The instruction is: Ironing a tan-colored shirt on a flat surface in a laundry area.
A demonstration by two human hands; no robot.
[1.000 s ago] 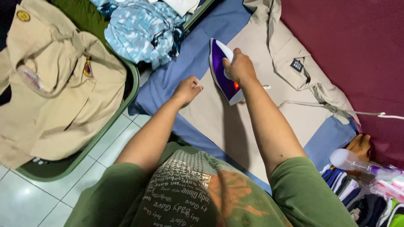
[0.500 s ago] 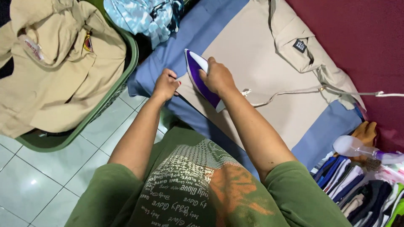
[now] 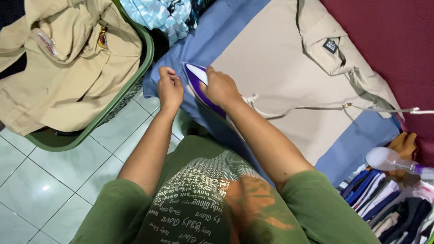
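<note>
Now right hand grips iron, tip up-left.

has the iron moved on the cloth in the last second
Yes. The purple iron, under the right hand, slid off the beige garment to the blue cloth's near edge.

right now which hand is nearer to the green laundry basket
Left. The left hand rests at the edge of the blue cloth, just right of the green laundry basket. The right hand grips the purple iron, farther from it.
</note>
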